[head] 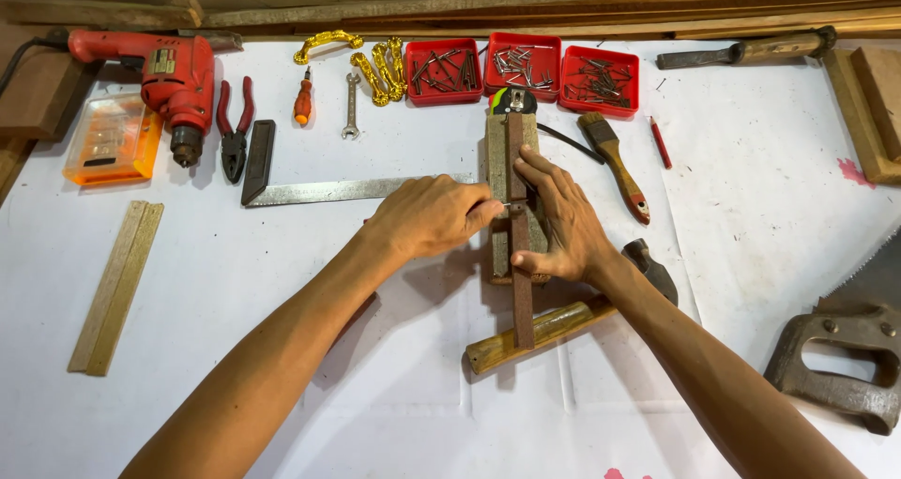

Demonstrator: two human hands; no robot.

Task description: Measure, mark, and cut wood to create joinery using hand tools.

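a: where's the strip [519, 244]?

b: mid-table, a dark narrow wood strip lying lengthwise on a grey block [497, 155]. its near end sticks out past the block's edge and crosses over the hammer [563, 315] handle.

a: and our hands?

b: our right hand [556, 221] lies flat on the strip and block, fingers spread, pressing them down. our left hand [427, 216] is curled, its fingertips pinching a small nail [507, 204] against the strip's left edge.

a: what's close by?

b: the square [328, 191] blade runs in from the left and ends near the block. a tape measure [512, 101] sits at the block's far end. a brush [615, 165] lies just right of our right hand, a red pencil [660, 142] beyond it.

a: room to move?

b: open white table [235, 282] on our left between the arm and two pale slats [117, 287]. on the right, bare sheet up to the saw [845, 357] at the edge.

a: the far edge?

b: crowded. three red trays [521, 69] of nails, gold handles [361, 61], a spanner [350, 106], a screwdriver [302, 99], pliers [235, 127], a red drill [169, 80], an orange case [113, 139], and a chisel [746, 49] far right.
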